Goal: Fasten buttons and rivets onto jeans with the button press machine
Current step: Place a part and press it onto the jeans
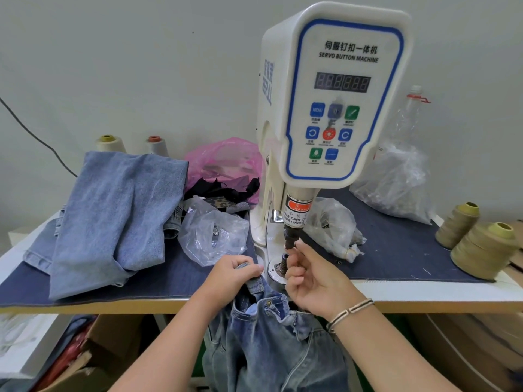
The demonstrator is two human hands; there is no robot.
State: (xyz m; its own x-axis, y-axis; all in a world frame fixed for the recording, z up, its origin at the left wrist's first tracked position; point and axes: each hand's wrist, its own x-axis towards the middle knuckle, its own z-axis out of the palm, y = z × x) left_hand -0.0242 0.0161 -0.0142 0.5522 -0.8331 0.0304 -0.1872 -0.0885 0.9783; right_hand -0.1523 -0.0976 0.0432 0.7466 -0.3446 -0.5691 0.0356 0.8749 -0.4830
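Jeans [271, 335] waistband pinched by left hand [235, 271]; right hand's [314, 281] grip at die unclear, plastic bags [212, 233] beside

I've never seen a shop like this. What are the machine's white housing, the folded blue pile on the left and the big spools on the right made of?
Machine's white housing: looks like smooth moulded plastic, with a soft sheen and rounded edges.
Folded blue pile: light-washed denim, going by its speckled weave and stitched hems.
Big spools: tightly wound olive thread, probably polyester or cotton; the ridged winding shows.
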